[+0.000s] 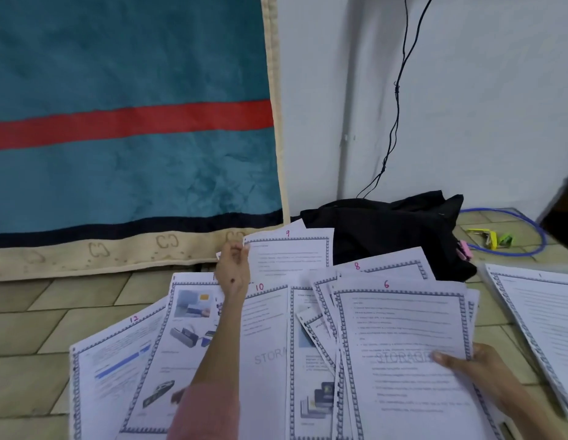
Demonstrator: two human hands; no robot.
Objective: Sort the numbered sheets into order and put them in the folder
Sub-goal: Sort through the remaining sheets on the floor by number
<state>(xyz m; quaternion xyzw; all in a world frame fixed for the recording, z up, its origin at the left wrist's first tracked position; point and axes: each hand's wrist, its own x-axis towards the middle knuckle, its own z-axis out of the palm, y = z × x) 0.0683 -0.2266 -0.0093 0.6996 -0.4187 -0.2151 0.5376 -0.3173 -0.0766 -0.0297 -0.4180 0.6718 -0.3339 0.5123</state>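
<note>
Both hands (233, 268) (479, 366) on sheets (400, 338)

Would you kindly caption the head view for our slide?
Left hand lifts sheet 9 while right hand holds sheet 6.

The tiled floor (28, 319) is carrying everything. Numbered sheets (270, 344) are lying fanned across it at centre, overlapping one another. A separate stack (536, 312) is lying at right. A black bag (387, 230) is sitting behind the sheets against the wall. A blue cable (530, 249) is looping near yellow and green clips (489, 238). A blanket (117, 258) is reaching the floor at left.
</note>
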